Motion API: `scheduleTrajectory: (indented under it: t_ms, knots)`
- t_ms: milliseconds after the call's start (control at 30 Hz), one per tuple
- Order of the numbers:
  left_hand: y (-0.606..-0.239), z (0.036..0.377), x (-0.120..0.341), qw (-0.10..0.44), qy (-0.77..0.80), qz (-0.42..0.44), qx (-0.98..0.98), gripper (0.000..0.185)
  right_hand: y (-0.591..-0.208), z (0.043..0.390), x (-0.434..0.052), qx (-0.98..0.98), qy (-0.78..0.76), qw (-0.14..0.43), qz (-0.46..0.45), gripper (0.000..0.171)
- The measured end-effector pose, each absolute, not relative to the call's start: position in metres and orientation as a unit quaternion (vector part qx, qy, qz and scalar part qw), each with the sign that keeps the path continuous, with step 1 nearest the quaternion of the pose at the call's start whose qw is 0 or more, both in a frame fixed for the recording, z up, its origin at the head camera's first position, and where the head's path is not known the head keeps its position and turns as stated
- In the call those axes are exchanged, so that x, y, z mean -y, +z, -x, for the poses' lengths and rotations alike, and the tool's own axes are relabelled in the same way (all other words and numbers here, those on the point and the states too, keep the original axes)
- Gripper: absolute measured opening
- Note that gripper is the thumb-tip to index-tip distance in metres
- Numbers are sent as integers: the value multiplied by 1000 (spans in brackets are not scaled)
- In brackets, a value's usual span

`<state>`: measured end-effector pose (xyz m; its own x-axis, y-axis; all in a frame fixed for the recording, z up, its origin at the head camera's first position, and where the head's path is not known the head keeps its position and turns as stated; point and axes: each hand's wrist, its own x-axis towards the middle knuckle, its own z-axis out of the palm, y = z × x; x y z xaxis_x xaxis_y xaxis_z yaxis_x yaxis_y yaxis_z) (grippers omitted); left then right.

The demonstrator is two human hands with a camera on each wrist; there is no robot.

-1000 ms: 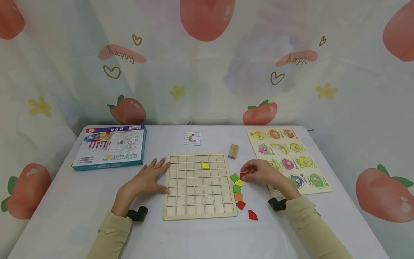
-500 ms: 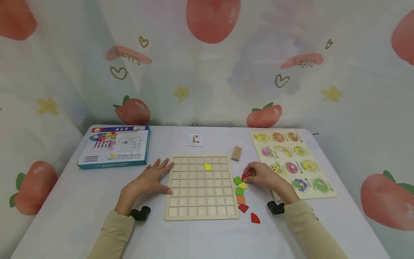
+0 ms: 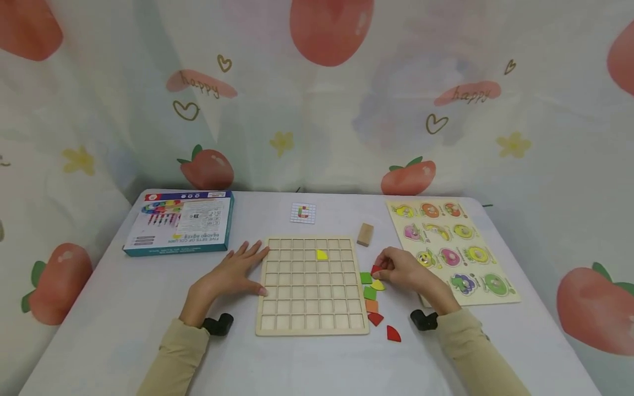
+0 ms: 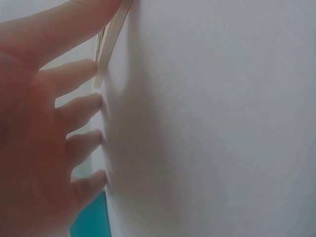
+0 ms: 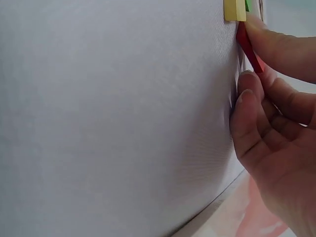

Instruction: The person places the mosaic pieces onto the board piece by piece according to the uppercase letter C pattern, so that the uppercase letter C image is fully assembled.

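While the left hand (image 3: 229, 273) is laid flat with fingers spread against the left edge of a wooden grid board (image 3: 312, 286), a small red piece (image 3: 375, 269) is pinched between thumb and fingers of the right hand (image 3: 403, 270), on the table (image 3: 317, 357) beside green and yellow pieces (image 3: 371, 285).

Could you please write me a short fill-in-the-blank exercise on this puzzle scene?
1. The right hand pinches a small ____ piece.
2. The left hand rests flat at the ____ edge of the wooden grid board.
3. The one piece set in the grid board is ____.
4. The teal-edged box lies to the board's ____.

Missing words: red; left; yellow; left
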<state>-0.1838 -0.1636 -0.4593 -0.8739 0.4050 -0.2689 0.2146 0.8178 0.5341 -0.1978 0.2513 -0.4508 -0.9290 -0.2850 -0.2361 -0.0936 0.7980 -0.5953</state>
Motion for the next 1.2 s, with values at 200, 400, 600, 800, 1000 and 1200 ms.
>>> scheduleTrajectory:
  t_ms: [200, 400, 600, 800, 1000, 1200]
  knots:
    - [-457, 185, 164, 195, 252, -170, -933, 104, -450, 200, -253, -934, -306, 154, 103, 21]
    - [-456, 189, 165, 193, 251, -171, -933, 106, -451, 202, -254, -932, -314, 161, 87, 23]
    - [-460, 191, 166, 200, 249, -168, -933, 106, -454, 201, -255, -933, -315, 158, 78, 24]
    - [-463, 189, 165, 201, 251, -169, -932, 106, -456, 202, -259, -937, -308, 138, 90, 16]
    - [-464, 188, 164, 206, 252, -163, -931, 106, -453, 205, -260, -930, -323, 131, 119, 8]
    - [-461, 189, 164, 206, 255, -166, -930, 106, -447, 208, -256, -918, -354, 121, 135, 13]
